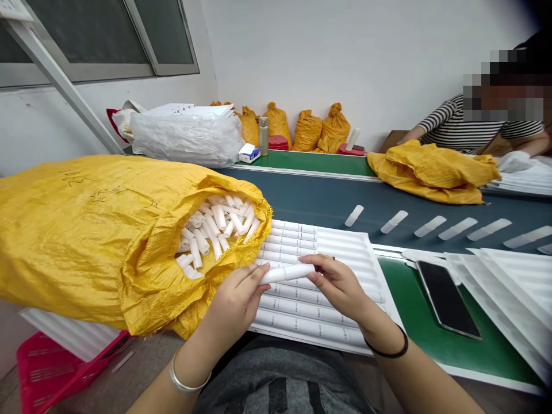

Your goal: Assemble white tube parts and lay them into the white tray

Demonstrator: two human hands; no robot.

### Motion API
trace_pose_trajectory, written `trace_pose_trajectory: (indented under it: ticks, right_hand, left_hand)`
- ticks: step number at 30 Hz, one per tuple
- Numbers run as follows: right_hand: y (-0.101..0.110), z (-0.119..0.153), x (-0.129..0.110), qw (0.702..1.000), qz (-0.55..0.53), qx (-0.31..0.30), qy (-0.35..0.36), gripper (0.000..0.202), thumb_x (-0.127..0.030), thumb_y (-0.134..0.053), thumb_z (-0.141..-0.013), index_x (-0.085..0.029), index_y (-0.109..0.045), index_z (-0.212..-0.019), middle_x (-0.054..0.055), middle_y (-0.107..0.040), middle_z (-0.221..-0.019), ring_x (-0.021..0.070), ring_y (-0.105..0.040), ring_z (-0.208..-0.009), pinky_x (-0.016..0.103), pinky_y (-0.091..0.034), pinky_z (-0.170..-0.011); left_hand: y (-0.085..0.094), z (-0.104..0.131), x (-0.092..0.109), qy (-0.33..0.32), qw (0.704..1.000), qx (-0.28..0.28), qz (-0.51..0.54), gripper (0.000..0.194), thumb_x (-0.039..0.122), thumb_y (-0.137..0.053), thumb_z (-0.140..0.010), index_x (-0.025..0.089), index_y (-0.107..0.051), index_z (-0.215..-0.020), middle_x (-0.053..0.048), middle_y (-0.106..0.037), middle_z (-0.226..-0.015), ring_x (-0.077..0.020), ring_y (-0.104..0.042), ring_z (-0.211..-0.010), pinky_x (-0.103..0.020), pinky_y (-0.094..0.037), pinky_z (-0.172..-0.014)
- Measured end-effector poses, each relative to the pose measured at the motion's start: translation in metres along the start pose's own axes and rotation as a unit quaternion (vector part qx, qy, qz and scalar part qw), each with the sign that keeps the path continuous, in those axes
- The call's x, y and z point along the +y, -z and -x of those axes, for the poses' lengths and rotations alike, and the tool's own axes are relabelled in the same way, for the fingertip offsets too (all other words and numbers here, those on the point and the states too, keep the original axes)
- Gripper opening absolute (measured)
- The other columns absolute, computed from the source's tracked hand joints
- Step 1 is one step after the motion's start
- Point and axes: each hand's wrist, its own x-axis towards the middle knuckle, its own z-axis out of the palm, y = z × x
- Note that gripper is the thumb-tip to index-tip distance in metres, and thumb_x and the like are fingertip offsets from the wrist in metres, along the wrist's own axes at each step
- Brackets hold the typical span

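Observation:
My left hand (pixel 233 302) is closed on the left end of a white plastic tube (pixel 287 272), and my right hand (pixel 342 287) pinches its right end. The tube is tilted slightly up to the right, with a seam round its middle. Below it lies a white ribbed tray (pixel 345 246), whose left grooves hold several white tubes (pixel 293 307) with small print. To the left, a large yellow woven sack (pixel 86 230) lies on its side, its mouth towards my hands. Loose short white tubes (pixel 215 227) fill the opening.
Several white tubes (pixel 458 228) lie spaced along the dark conveyor belt (pixel 310 198). A phone (pixel 448 299) and stacked ribbed trays (pixel 513 287) are at right. Across the belt, a person in a striped top (pixel 459 123) sits near a yellow sack (pixel 435 169). A red basket (pixel 56 374) is lower left.

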Motion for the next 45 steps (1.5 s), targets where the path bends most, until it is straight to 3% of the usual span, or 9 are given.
trace_pose_trajectory:
  ticks: [13, 19, 24, 27, 29, 31, 36, 40, 45]
  right_hand:
    - [0.002, -0.002, -0.017, 0.947, -0.242, -0.071, -0.201, 0.038, -0.049, -0.056, -0.089, -0.014, -0.064, -0.103, 0.003, -0.063, -0.066, 0.0138, -0.061, -0.057, 0.028, -0.054, -0.055]
    - [0.004, 0.003, -0.020, 0.996, -0.023, -0.083, 0.017, 0.035, -0.030, -0.056, -0.092, -0.022, -0.055, -0.126, 0.010, -0.067, -0.108, 0.0192, -0.064, -0.093, 0.034, -0.053, -0.081]
    - [-0.004, 0.002, -0.025, 0.986, 0.066, -0.123, 0.086, 0.030, -0.027, -0.054, -0.093, -0.020, -0.057, -0.122, 0.009, -0.069, -0.101, 0.0184, -0.065, -0.089, 0.029, -0.052, -0.078]
    - [-0.007, -0.024, -0.008, 0.961, 0.217, -0.165, 0.034, 0.020, -0.028, -0.067, -0.083, -0.018, -0.067, -0.100, 0.011, -0.066, -0.100, 0.0225, -0.062, -0.092, 0.031, -0.050, -0.081]
    - [0.000, -0.053, 0.018, 0.934, 0.324, -0.130, -0.071, 0.016, -0.029, -0.069, -0.079, -0.018, -0.067, -0.091, 0.011, -0.065, -0.097, 0.0236, -0.062, -0.090, 0.031, -0.048, -0.081]
    - [0.016, -0.083, 0.052, 0.915, 0.369, -0.067, -0.152, 0.024, -0.028, -0.060, -0.085, -0.016, -0.063, -0.105, 0.013, -0.065, -0.100, 0.0251, -0.061, -0.093, 0.032, -0.046, -0.081]
    - [0.059, -0.123, 0.129, 0.861, 0.386, -0.026, -0.330, 0.025, -0.029, -0.054, -0.089, -0.011, -0.062, -0.106, 0.012, -0.068, -0.095, 0.0228, -0.064, -0.086, 0.031, -0.047, -0.073]
    - [0.073, -0.122, 0.156, 0.838, 0.361, -0.074, -0.402, 0.032, -0.041, -0.060, -0.089, -0.012, -0.063, -0.103, 0.008, -0.068, -0.100, 0.0176, -0.065, -0.085, 0.034, -0.050, -0.077]
    - [0.085, -0.100, 0.134, 0.839, 0.360, -0.093, -0.397, 0.047, -0.045, -0.053, -0.089, -0.005, -0.065, -0.108, 0.022, -0.068, -0.105, 0.0313, -0.065, -0.096, 0.035, -0.048, -0.075]
  left_hand:
    - [0.005, 0.002, -0.001, -0.139, 0.987, 0.027, -0.077, 0.056, 0.003, -0.053, -0.088, 0.013, -0.040, -0.142, -0.014, -0.065, -0.114, -0.0237, -0.058, -0.106, -0.040, -0.051, -0.093]
    - [0.002, -0.002, 0.011, -0.085, 0.995, 0.030, -0.052, 0.044, 0.007, -0.057, -0.087, 0.012, -0.049, -0.130, -0.012, -0.067, -0.099, -0.0216, -0.062, -0.092, -0.036, -0.054, -0.082]
    - [-0.002, 0.002, 0.015, -0.064, 0.998, -0.016, -0.007, 0.040, 0.010, -0.052, -0.090, 0.014, -0.048, -0.130, -0.011, -0.067, -0.098, -0.0198, -0.062, -0.090, -0.034, -0.054, -0.083]
    - [0.002, 0.000, -0.002, -0.044, 0.995, -0.069, -0.058, 0.050, 0.027, -0.053, -0.092, 0.015, -0.039, -0.139, -0.014, -0.064, -0.115, -0.0240, -0.060, -0.106, -0.038, -0.052, -0.091]
    - [0.013, -0.003, -0.027, 0.005, 0.990, -0.070, -0.121, 0.056, 0.037, -0.051, -0.093, 0.014, -0.036, -0.142, -0.018, -0.056, -0.129, -0.0290, -0.053, -0.119, -0.045, -0.047, -0.098]
    - [0.032, -0.005, -0.060, 0.094, 0.974, -0.045, -0.199, 0.046, 0.036, -0.042, -0.095, 0.011, -0.047, -0.134, -0.019, -0.057, -0.127, -0.0309, -0.053, -0.118, -0.048, -0.044, -0.100]
    - [0.073, 0.004, -0.128, 0.368, 0.829, -0.236, -0.348, 0.037, 0.033, -0.042, -0.088, 0.013, -0.071, -0.100, -0.021, -0.067, -0.104, -0.0389, -0.062, -0.099, -0.051, -0.048, -0.082]
    - [0.070, 0.007, -0.147, 0.385, 0.808, -0.307, -0.326, 0.024, 0.026, -0.056, -0.075, 0.011, -0.074, -0.081, -0.024, -0.070, -0.096, -0.0433, -0.064, -0.094, -0.054, -0.048, -0.078]
    - [0.048, -0.009, -0.147, 0.342, 0.840, -0.314, -0.282, 0.019, 0.023, -0.060, -0.069, 0.010, -0.071, -0.078, -0.023, -0.069, -0.094, -0.0418, -0.064, -0.094, -0.053, -0.048, -0.081]
